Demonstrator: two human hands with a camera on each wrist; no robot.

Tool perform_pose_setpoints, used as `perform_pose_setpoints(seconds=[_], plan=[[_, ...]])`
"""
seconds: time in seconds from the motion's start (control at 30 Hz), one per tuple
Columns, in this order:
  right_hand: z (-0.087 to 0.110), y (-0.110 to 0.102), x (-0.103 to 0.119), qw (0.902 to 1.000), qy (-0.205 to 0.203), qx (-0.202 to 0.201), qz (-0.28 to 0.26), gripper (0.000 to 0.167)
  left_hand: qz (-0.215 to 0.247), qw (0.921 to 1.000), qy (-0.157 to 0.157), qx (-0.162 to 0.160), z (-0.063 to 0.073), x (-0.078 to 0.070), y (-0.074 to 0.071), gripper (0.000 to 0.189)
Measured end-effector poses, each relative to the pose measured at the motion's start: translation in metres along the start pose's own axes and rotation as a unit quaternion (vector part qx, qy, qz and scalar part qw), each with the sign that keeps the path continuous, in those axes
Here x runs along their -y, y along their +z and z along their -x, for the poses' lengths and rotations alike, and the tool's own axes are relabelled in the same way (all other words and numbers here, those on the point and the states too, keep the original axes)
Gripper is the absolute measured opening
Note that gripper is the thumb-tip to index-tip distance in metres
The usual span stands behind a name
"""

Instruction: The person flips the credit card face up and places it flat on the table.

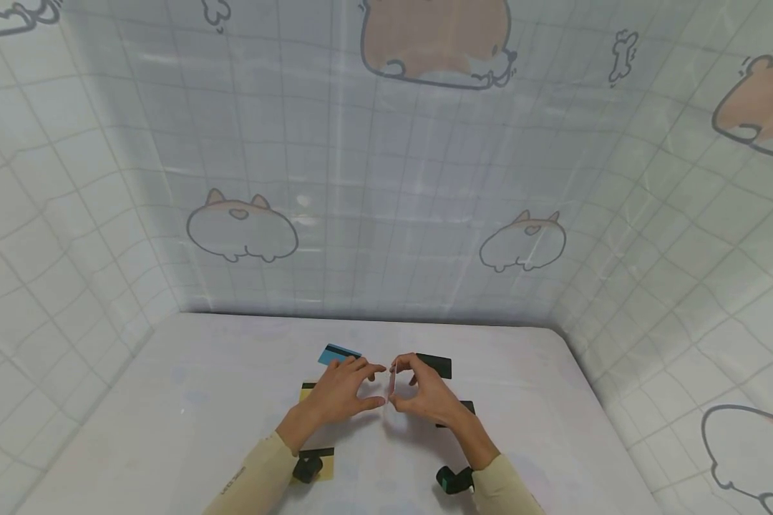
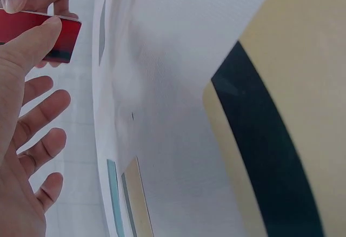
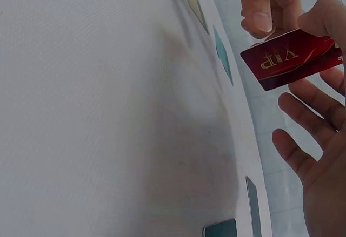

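Note:
My right hand pinches a red card between thumb and fingers, on edge above the white table. Gold "VIP" lettering marks one face in the right wrist view; the other face, with a dark stripe, shows in the left wrist view. Facing it from the other side, my left hand has its thumb and fingers spread apart, fingertips right by the card. In the left wrist view the left thumb overlaps the card, while the other left fingers are loosely bent below it.
On the white table, a blue card and two yellow cards lie on the left. Two dark cards lie on the right, partly behind my right hand. A patterned curtain rises behind the table.

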State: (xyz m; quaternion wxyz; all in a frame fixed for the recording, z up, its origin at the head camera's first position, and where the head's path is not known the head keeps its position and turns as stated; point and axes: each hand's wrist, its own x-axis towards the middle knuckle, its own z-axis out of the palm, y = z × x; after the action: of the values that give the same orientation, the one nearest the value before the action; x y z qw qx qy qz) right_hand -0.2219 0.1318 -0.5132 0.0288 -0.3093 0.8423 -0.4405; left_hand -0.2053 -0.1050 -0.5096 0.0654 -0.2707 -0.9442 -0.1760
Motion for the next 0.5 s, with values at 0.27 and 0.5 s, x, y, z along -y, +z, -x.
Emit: perform_pose_setpoints(seconds=[0.27,0.5], plan=[[0.000,-0.001,-0.002,0.9999,-0.013,-0.002,-0.007,0.053,0.031,0.9995,-0.009,0.003,0.000,0.002,-0.002,0.061],[-0.001,-0.001,-0.006,0.9992,-0.040,-0.008,0.003,0.053,0.082,0.9966,0.005,0.001,-0.001,0.001,-0.010,0.064]])
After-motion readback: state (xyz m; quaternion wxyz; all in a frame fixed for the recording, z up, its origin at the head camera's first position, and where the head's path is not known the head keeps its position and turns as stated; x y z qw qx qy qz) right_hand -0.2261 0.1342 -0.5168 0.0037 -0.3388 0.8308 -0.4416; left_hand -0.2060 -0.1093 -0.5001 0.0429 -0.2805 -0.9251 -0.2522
